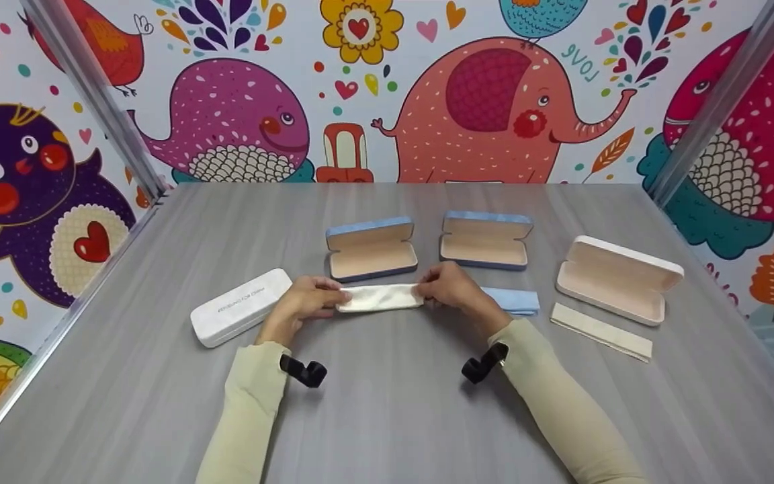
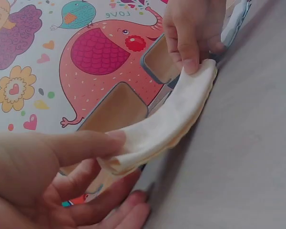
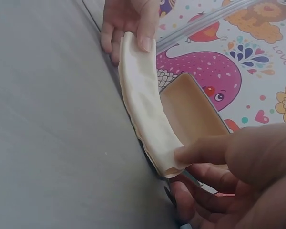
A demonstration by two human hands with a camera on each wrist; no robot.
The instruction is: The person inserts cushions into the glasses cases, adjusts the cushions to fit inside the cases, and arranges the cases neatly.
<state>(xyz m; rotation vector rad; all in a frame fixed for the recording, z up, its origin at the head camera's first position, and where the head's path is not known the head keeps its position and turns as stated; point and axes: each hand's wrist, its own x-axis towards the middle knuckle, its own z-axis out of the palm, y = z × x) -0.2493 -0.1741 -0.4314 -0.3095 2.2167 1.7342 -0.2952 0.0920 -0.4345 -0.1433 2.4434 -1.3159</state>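
Observation:
A folded cream cloth (image 1: pixel 380 298) is stretched between both hands, just in front of an open blue glasses case (image 1: pixel 373 255). My left hand (image 1: pixel 303 300) pinches its left end, thumb on top and fingers beneath. At the other end, my right hand (image 1: pixel 453 286) pinches it the same way. The wrist views show the cloth (image 2: pixel 167 119) as a narrow strip of several layers, sagging a little in the middle. Beside the right hand lies a folded blue cloth (image 1: pixel 514 300), partly hidden by that hand and wrist.
Further back stands a second open blue glasses case (image 1: pixel 484 249). To the right are an open white glasses case (image 1: pixel 612 296) and another folded cream cloth (image 1: pixel 602 331). A closed white case (image 1: pixel 239 309) lies left of the left hand on the grey table (image 1: pixel 380 417).

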